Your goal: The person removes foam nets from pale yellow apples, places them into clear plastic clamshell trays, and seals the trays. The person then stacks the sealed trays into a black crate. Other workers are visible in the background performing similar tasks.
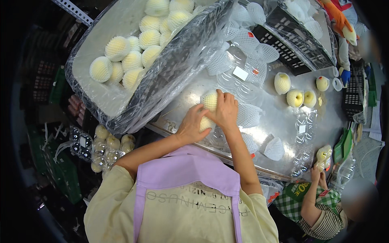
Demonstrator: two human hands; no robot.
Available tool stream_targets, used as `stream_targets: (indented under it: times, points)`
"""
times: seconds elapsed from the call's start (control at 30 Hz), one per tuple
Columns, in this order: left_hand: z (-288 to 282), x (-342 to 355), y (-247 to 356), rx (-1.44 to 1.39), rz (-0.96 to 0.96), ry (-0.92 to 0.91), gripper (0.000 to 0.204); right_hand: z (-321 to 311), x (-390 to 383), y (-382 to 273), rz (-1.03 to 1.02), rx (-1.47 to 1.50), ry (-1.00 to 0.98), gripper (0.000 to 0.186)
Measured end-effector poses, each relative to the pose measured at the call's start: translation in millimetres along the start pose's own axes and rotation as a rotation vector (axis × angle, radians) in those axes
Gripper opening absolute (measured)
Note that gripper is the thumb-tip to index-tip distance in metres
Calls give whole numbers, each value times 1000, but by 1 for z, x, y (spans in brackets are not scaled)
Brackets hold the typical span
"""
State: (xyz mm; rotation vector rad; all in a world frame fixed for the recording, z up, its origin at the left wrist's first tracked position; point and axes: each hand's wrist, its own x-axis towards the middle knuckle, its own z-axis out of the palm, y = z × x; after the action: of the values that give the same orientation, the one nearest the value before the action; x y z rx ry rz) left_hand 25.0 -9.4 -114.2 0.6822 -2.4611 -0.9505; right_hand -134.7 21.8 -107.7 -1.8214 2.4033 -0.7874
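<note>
left hand (192, 123) curls fingers round a foam-netted yellow fruit (206, 123); right hand (225, 109) grips a second netted fruit (209, 101) just beyond them.

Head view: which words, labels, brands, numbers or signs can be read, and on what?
Cream shirt: dark print, upside down; wording not transcribed.
Co-worker's green apron: lettering, not transcribed.
White labels on clear packaging: too small to read.
Red stickers: too small to read.
</note>
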Motion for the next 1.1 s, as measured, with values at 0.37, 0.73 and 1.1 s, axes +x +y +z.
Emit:
stream_targets:
  times: [0.37,0.73,1.1]
  points:
    - [0,3,3,-13,-25,-33,64,-45,26,128,241,79,179,73]
    - [-4,6,1,39,-13,-48,56,-63,59,245,553,-240,82,90]
    - [-28,17,26,-1,10,-9,61,-101,6,125,227,300,305,95]
